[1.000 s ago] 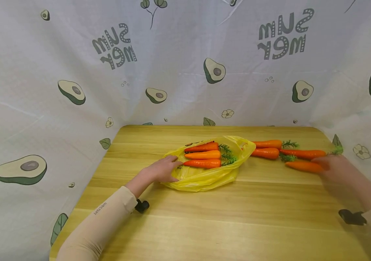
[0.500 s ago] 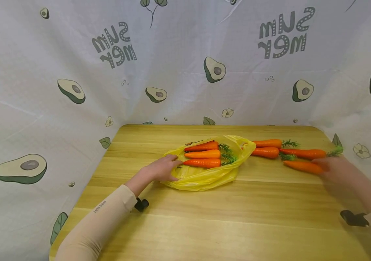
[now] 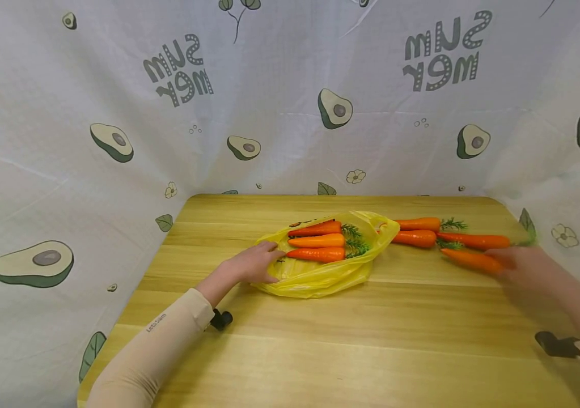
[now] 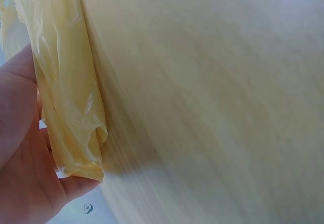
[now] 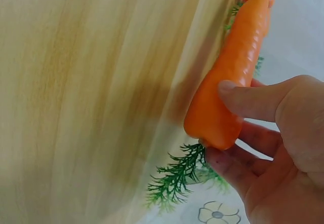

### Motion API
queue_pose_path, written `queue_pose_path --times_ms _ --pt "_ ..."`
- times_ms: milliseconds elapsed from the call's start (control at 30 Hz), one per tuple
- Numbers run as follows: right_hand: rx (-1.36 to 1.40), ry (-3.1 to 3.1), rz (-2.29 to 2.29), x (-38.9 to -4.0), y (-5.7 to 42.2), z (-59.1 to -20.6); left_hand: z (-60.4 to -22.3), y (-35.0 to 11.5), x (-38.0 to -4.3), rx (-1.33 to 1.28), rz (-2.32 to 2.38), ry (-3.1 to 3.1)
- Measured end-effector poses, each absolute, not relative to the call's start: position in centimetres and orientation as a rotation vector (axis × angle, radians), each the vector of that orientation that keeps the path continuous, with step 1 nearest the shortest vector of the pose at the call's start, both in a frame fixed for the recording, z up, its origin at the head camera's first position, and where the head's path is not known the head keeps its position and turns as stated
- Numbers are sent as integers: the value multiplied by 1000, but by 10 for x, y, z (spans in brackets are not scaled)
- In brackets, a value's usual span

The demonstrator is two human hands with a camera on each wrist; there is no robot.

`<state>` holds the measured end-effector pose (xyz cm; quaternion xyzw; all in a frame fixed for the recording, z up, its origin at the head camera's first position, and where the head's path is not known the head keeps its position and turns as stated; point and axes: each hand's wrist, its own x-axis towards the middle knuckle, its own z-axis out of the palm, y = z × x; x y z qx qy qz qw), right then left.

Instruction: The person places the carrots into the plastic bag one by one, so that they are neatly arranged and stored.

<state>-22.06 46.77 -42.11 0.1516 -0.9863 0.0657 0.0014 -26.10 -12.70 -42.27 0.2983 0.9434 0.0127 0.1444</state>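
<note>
While the worktop [image 3: 320,345] is carrying a yellow bag [image 3: 315,288], one carrot [image 3: 473,261] is tilting upward

Mid-worktop, the bag is lying open, unchanged over the past second. At its left edge the left hand [image 3: 251,266] is resting, thumb and fingers spread apart. Well to the right, the right hand [image 3: 529,269] is gripping that carrot by its thick end. Three carrots [image 3: 317,242] are lying inside the bag; three loose carrots [image 3: 417,239] are lying by and beyond its right edge. Only the gripped one is changing: its tip is rising and edging bagward, so its lift is apparently getting under way. Its green top [image 5: 177,178] is showing beside the fingertips.
</note>
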Motion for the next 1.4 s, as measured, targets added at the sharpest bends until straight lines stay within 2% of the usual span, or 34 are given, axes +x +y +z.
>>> queue_pose_path --times_ms 267,700,1100,1400 --pt "560 -3079 229 -216 456 -406 -424 -127 -263 849 37 2714" --pt "649 -2954 235 -216 449 -402 -424 -127 -262 807 67 2704" --pt "502 -2989 235 -210 438 -379 -424 -128 -263 828 67 2703" --pt "564 -2849 267 -202 409 -357 -423 -128 -261 779 69 2690"
